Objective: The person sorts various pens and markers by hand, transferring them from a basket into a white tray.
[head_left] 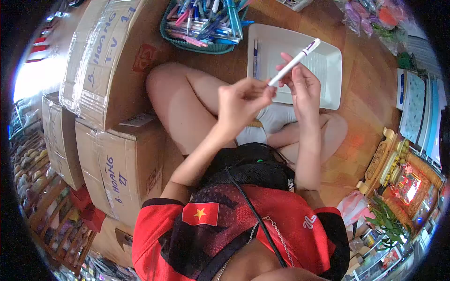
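A white pen (294,62) with a dark purple band near its capped end is held slantwise over the white tray (335,75). My left hand (243,104) pinches its lower end between thumb and fingertips. Around the middle of the barrel, the fingers of my right hand (304,89) are closed, and the capped end points up and to the right. One blue-and-clear pen (255,58) lies along the left side inside the tray. Beyond my left knee stands a teal basket (206,48) heaped with many pens (199,21) in blue, pink and white.
Taped cardboard boxes (119,161) are stacked at my left. Plastic-wrapped flowers (375,16) lie at the far right. On the right stand a small carved altar (403,180) and a green plant (391,220). My bent legs (187,100) rest on the wooden floor (370,79).
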### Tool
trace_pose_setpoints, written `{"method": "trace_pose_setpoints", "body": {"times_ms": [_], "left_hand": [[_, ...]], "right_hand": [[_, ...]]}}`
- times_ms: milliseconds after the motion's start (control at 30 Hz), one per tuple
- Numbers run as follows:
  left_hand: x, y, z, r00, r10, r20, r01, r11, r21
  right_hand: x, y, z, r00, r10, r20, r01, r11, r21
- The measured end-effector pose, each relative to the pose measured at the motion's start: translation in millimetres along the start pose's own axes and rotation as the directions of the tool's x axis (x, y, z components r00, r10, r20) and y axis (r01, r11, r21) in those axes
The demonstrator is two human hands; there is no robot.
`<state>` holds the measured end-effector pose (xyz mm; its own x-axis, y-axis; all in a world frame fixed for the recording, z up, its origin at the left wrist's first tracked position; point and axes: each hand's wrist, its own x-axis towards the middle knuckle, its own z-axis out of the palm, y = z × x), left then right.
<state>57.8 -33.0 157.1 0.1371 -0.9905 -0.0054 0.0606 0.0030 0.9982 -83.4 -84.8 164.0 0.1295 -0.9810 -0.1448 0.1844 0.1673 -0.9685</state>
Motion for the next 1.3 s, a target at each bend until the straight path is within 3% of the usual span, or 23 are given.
{"method": "trace_pose_setpoints", "body": {"times_ms": [67, 167, 300, 400, 500, 533, 633, 900, 967, 1033, 1133, 1233, 1300], "left_hand": [[-3, -23, 13, 0.985, -0.132, 0.111, 0.142, 0.986, -0.089], [12, -44, 13, 0.960, -0.097, 0.263, -0.001, 0.937, 0.349], [44, -97, 2, 0.966, 0.225, 0.126, -0.247, 0.661, 0.709], [57, -126, -8, 0.980, 0.189, 0.061, -0.176, 0.685, 0.707], [55, -131, -12, 0.999, 0.002, 0.040, -0.027, 0.778, 0.628], [55, -132, -12, 0.999, 0.003, 0.039, -0.027, 0.776, 0.630], [56, -135, -13, 0.999, -0.009, 0.040, -0.018, 0.780, 0.625], [58, -137, -14, 0.996, -0.069, 0.048, 0.029, 0.818, 0.574], [54, -124, -12, 0.998, -0.064, 0.022, 0.036, 0.767, 0.640], [49, -106, -11, 1.000, -0.008, 0.017, -0.005, 0.770, 0.638], [38, -55, -11, 0.988, 0.124, 0.086, -0.152, 0.816, 0.557], [35, 8, -16, 0.971, 0.203, 0.129, -0.240, 0.818, 0.522], [49, 25, -29, 0.943, 0.326, 0.061, -0.310, 0.802, 0.511]], "right_hand": [[-1, 7, -5, 0.994, 0.050, -0.095, -0.054, 0.998, -0.035], [14, 29, -28, 0.987, 0.119, -0.110, -0.144, 0.957, -0.251], [59, 85, -54, 0.975, 0.105, -0.198, -0.210, 0.737, -0.642], [81, 118, -52, 0.995, -0.058, -0.075, -0.037, 0.489, -0.871], [90, 143, -45, 0.986, -0.163, -0.048, 0.032, 0.455, -0.890], [92, 147, -42, 0.990, -0.096, -0.100, -0.039, 0.496, -0.868], [98, 163, -43, 0.984, -0.145, -0.104, -0.039, 0.391, -0.920], [97, 171, -47, 0.981, -0.188, -0.052, 0.056, 0.528, -0.848], [95, 169, -45, 0.982, -0.178, -0.063, 0.045, 0.546, -0.837], [96, 170, -47, 0.986, -0.150, -0.075, 0.019, 0.542, -0.840], [96, 173, -52, 0.978, -0.207, -0.018, 0.120, 0.633, -0.765], [98, 175, -51, 0.982, -0.146, -0.118, 0.002, 0.639, -0.769], [96, 170, -47, 0.982, -0.117, -0.146, -0.050, 0.586, -0.809]]}}
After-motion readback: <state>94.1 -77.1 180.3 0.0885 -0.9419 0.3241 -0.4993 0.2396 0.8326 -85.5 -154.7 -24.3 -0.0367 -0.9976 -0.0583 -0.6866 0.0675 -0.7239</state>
